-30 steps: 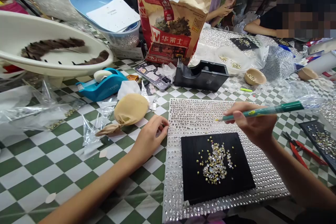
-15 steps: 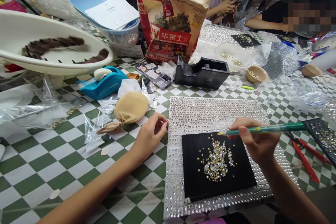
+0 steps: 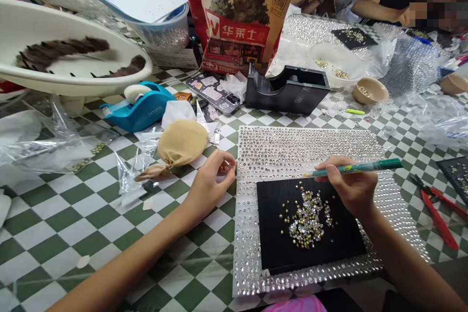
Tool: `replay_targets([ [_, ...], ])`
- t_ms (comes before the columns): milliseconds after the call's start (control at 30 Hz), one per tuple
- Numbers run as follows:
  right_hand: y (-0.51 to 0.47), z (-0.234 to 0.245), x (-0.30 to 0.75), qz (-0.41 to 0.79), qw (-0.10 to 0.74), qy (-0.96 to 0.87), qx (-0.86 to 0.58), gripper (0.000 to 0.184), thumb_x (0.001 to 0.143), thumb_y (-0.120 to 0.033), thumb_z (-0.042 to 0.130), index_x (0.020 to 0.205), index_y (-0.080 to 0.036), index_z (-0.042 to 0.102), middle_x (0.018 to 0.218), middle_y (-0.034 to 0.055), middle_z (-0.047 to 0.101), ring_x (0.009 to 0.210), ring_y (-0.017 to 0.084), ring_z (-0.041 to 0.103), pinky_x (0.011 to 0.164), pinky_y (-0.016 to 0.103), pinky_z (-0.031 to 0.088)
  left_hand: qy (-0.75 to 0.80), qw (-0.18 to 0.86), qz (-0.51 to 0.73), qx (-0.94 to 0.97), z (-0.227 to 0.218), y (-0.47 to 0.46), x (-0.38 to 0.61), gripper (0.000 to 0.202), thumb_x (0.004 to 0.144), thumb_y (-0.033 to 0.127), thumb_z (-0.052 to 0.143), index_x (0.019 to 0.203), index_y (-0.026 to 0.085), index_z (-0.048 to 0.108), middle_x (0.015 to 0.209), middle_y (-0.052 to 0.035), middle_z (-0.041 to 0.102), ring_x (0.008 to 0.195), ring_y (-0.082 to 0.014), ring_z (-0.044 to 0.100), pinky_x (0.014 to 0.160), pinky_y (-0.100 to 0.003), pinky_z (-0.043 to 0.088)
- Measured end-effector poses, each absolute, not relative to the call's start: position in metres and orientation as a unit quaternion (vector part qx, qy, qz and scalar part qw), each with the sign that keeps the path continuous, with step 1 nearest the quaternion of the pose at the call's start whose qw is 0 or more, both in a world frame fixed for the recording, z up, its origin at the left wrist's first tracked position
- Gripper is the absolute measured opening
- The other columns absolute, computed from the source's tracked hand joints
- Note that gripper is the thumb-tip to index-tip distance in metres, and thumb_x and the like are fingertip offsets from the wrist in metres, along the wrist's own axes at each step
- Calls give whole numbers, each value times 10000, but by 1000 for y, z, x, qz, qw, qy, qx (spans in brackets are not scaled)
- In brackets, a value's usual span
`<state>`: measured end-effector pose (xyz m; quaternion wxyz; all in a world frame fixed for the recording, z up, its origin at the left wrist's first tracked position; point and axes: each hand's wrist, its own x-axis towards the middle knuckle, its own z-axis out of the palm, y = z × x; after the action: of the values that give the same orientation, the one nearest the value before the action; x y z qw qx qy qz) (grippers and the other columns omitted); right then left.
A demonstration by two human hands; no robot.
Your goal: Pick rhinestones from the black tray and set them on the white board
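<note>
Middle right, our right hand (image 3: 351, 187) pinches the pen (image 3: 358, 168); its tip moved off the black board (image 3: 278, 243), so we're at the shiny sheet (image 3: 307, 148). Our left hand's (image 3: 212, 175) grip, we can't tell.

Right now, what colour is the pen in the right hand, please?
The pen is green, darker at its rear, best seen in the head view.
</note>
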<state>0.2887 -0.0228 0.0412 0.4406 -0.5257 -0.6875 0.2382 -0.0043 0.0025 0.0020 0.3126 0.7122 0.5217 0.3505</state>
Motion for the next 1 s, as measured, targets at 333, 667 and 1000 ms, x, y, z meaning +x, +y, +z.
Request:
replay_targets([
  [333, -25, 36, 292, 220, 426, -688, -545, 106, 841, -206, 616, 772, -203, 695, 684, -16, 678, 591, 102, 653, 558, 240, 552, 515, 288, 342, 732, 4, -2, -1, 47, 873, 152, 520, 894, 194, 527, 853, 23, 588, 679, -43, 512, 612, -161, 452],
  [667, -22, 35, 291, 197, 421, -702, -540, 96, 844, -195, 620, 776, -201, 687, 683, -29, 672, 580, 89, 642, 564, 232, 518, 509, 193, 355, 760, 4, -6, -1, 70, 921, 188, 518, 900, 209, 582, 868, 14, 659, 812, -91, 571, 738, -259, 474],
  [1000, -24, 36, 290, 208, 408, -702, -546, 104, 841, -204, 632, 809, -284, 690, 695, -38, 678, 591, 129, 642, 586, 304, 518, 506, 158, 333, 780, 6, -7, 0, 90, 930, 217, 516, 899, 211, 601, 873, 5, 669, 836, -113, 579, 748, -276, 490],
])
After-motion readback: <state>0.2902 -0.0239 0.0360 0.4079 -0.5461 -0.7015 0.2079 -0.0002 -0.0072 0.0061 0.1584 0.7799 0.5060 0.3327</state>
